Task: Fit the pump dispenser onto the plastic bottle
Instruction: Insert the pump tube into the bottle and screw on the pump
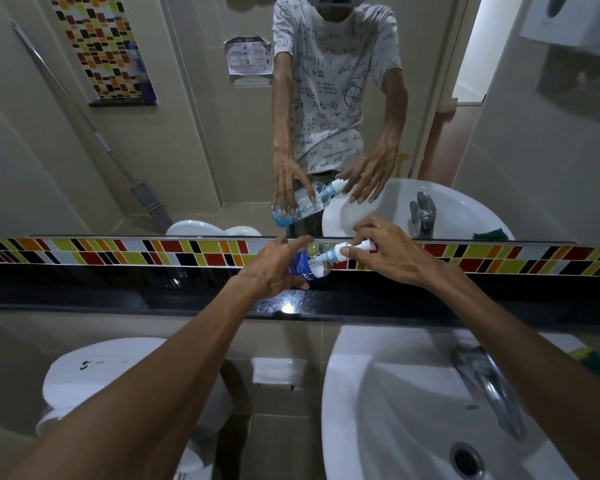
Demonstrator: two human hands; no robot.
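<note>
A clear plastic bottle (311,266) with a blue and white label is tilted over the black ledge (118,299), its neck pointing right. My left hand (274,268) is wrapped around the bottle's body. The white pump dispenser (352,250) sits at the bottle's neck, its nozzle pointing right. My right hand (388,252) pinches the pump's collar with thumb and fingers. The mirror (187,133) above repeats both hands, the bottle and the pump. Blue liquid shows at the bottle's base in the reflection.
A white sink (395,410) with a chrome tap (489,386) lies below on the right. A white toilet (94,379) is at lower left. A coloured tile strip (118,252) runs behind the ledge. A green sponge (593,362) rests at the sink's right edge.
</note>
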